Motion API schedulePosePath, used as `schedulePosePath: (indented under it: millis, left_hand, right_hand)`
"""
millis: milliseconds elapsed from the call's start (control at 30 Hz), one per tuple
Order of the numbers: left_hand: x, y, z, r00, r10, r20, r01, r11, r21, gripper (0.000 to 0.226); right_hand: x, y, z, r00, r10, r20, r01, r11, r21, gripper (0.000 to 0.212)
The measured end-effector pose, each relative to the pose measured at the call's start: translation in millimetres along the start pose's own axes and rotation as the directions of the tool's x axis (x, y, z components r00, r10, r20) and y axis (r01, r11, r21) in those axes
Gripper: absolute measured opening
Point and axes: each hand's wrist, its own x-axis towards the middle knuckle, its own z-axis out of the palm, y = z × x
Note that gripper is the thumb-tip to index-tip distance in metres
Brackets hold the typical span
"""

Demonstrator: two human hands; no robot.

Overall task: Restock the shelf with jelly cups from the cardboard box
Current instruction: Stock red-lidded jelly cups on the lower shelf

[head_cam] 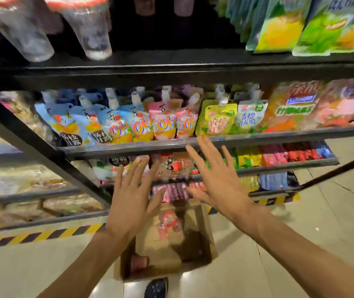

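Note:
An open cardboard box (pixel 206 233) sits on the floor below me, against the foot of the black shelf unit (pixel 171 145). Inside it lie a few pink jelly cups (pixel 168 224) and one dark red cup (pixel 139 262) near the front corner. My left hand (pixel 132 196) and my right hand (pixel 217 179) are both stretched out above the box with fingers spread, palms down, holding nothing. They hover in front of the lower shelves. Clear cups with red lids (pixel 94 29) stand on the top shelf at the left.
Spouted drink pouches (pixel 163 123) fill the middle shelf, bagged snacks (pixel 290 106) to their right. Lower shelves hold pink and red packets (pixel 171 191). Yellow-black hazard tape (pixel 42 235) runs along the floor. A dark shoe (pixel 156 288) shows at the bottom edge.

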Motion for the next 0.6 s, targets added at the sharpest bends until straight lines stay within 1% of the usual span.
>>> schedulePosePath:
  millis: [133,200,267,300,333,433,467,500,567,600]
  left_hand:
    - [-41,-27,47,0.974,-0.106,0.2,0.116,0.992,-0.04,0.07]
    - [-61,-40,73,0.954,-0.15,0.258,0.169,0.984,-0.05,0.069]
    - [-82,-49,97,0.931,-0.185,0.314,0.217,0.974,-0.071,0.064]
    - [-92,-55,111,0.917,-0.201,0.344,0.244,0.966,-0.088,0.063]
    - [-102,-61,126,0.896,-0.216,0.388,0.273,0.957,-0.098,0.065]
    - [-136,-79,180,0.819,-0.241,0.52,0.322,0.944,-0.072,0.085]
    - [-148,-83,198,0.794,-0.26,0.549,0.357,0.931,-0.075,0.084]
    - [-159,-86,216,0.766,-0.287,0.575,0.408,0.909,-0.09,0.078]
    - [-181,-88,247,0.71,-0.322,0.626,0.482,0.87,-0.099,0.066]
    - [-189,-88,261,0.704,-0.328,0.63,0.488,0.868,-0.093,0.062]
  right_hand:
    - [-16,-11,65,0.991,0.034,0.132,-0.041,0.998,0.047,0.106]
    - [-23,-18,96,0.977,0.053,0.204,-0.073,0.993,0.09,0.105]
    - [-32,-26,126,0.953,0.075,0.294,-0.115,0.986,0.122,0.103]
    - [-37,-29,143,0.946,0.083,0.313,-0.13,0.982,0.134,0.103]
    - [-42,-33,160,0.943,0.086,0.322,-0.141,0.979,0.15,0.102]
    - [-63,-42,213,0.915,0.098,0.392,-0.199,0.953,0.227,0.105]
    - [-71,-45,230,0.9,0.102,0.424,-0.231,0.936,0.265,0.108]
    - [-79,-48,248,0.892,0.1,0.442,-0.249,0.923,0.294,0.111]
    - [-96,-53,282,0.887,0.104,0.451,-0.254,0.924,0.286,0.116]
    - [-103,-55,298,0.883,0.119,0.454,-0.266,0.924,0.276,0.116]
